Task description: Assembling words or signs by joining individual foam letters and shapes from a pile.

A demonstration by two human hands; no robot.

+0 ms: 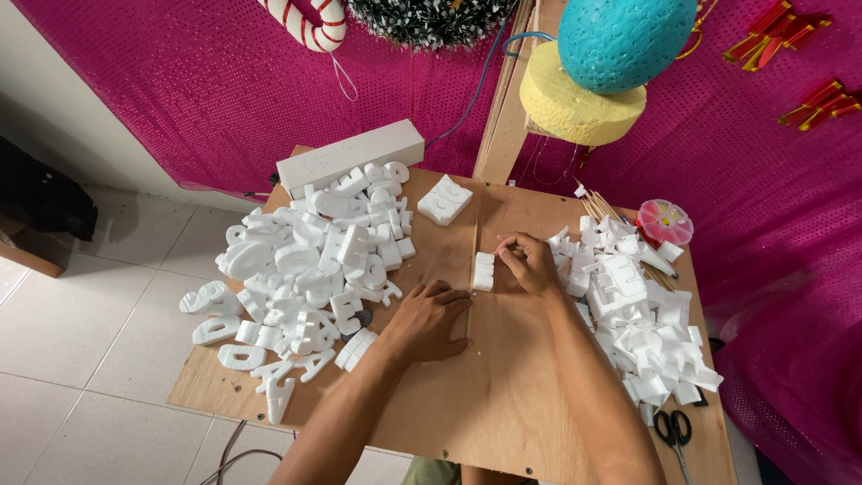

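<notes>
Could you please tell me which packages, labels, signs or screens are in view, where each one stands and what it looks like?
Long box: far left edge of the wooden board, behind the heap of foam letters; a plain white oblong lying flat, with faint marks on top.
Round container: far right of the board, beside the foam offcuts; clear pink, a flower on its lid.
No screens or signs show.

Single head-worn view, looking steeply down at the plywood board (503, 395) from close, seemingly slightly tilted.
</notes>
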